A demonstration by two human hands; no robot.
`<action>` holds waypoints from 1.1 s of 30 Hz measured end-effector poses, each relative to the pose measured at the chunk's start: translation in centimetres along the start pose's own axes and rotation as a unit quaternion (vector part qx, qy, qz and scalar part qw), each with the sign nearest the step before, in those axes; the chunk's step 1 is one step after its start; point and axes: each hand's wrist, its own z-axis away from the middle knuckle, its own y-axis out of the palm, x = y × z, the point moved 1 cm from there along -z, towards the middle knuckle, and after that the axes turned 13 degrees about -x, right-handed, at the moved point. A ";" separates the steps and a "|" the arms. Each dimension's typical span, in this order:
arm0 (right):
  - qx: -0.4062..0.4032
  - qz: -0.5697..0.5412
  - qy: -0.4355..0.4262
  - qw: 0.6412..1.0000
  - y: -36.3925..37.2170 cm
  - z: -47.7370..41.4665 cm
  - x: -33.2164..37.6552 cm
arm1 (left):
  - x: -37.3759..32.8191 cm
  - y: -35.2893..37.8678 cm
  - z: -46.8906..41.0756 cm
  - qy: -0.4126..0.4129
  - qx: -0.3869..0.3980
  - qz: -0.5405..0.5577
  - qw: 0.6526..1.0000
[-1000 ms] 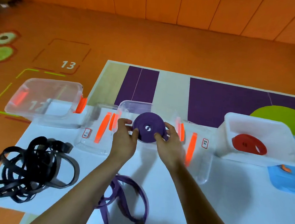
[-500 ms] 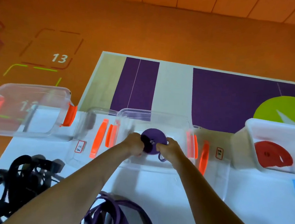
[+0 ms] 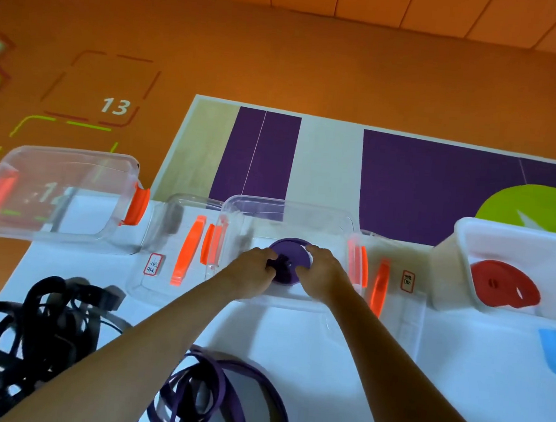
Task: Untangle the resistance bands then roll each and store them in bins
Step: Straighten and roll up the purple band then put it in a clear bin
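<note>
Evidently both hands are down inside centre clear bin (image 3: pixel 287 205). Left hand (image 3: pixel 254 270) and right hand (image 3: pixel 324 271) clasp opposite edges of rolled purple band (image 3: pixel 292 257), low in bin; contact with bin bottom unclear. Two-sided grip likely keeps coil from springing open. Bin walls and orange latches (image 3: pixel 354 260) close beside knuckles, forearms cross near rim: exit looks upward and back. Red roll (image 3: pixel 503 290) in white bin (image 3: pixel 517 234), right of frame. Black tangle (image 3: pixel 27 341) lower left, loose purple band (image 3: pixel 222 396) bottom centre, bare white sheet (image 3: pixel 456 374) between them and bin.

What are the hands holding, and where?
A rolled purple resistance band, inside the clear plastic bin: left hand grips its left side, right hand its right side.
</note>
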 end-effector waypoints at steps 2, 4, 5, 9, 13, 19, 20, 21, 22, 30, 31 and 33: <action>-0.051 0.022 -0.059 0.997 0.1 1.4 -0.1 | 0.3 0.5 1.6 0.057 -0.044 -0.063 0.995; -0.102 0.026 -0.112 0.988 0.2 3.1 0.0 | 0.6 0.9 3.5 0.106 -0.099 -0.112 0.983; -0.126 0.024 -0.135 0.983 0.2 3.9 0.0 | 0.6 1.0 4.4 0.130 -0.128 -0.123 0.976; -0.235 0.014 -0.211 0.949 -0.4 6.8 -0.2 | -0.1 0.5 7.8 0.205 -0.247 -0.133 0.938; -0.279 0.029 -0.261 0.924 -0.2 10.7 -0.9 | -0.2 1.1 12.3 0.217 -0.291 -0.150 0.920; -0.241 0.060 -0.264 0.932 3.8 16.7 -4.7 | 3.5 6.6 19.8 0.158 -0.264 -0.186 0.933; -0.222 0.072 -0.259 0.937 4.7 17.5 -5.5 | 4.2 7.7 20.9 0.144 -0.248 -0.195 0.938; -0.196 0.088 -0.247 0.945 5.3 18.1 -6.3 | 4.8 8.8 21.8 0.134 -0.229 -0.204 0.942; -0.157 0.114 -0.228 0.954 5.8 18.8 -7.0 | 5.3 9.9 22.9 0.124 -0.211 -0.214 0.946; 0.023 0.210 -0.079 0.974 10.2 21.2 -11.2 | 10.0 15.8 28.0 0.077 -0.083 -0.257 0.960; 0.026 0.215 -0.082 0.973 10.5 21.3 -11.1 | 10.1 15.9 28.1 0.073 -0.076 -0.248 0.963; 0.020 0.217 -0.091 0.972 10.6 21.5 -10.5 | 10.1 15.7 28.2 0.061 -0.080 -0.246 0.964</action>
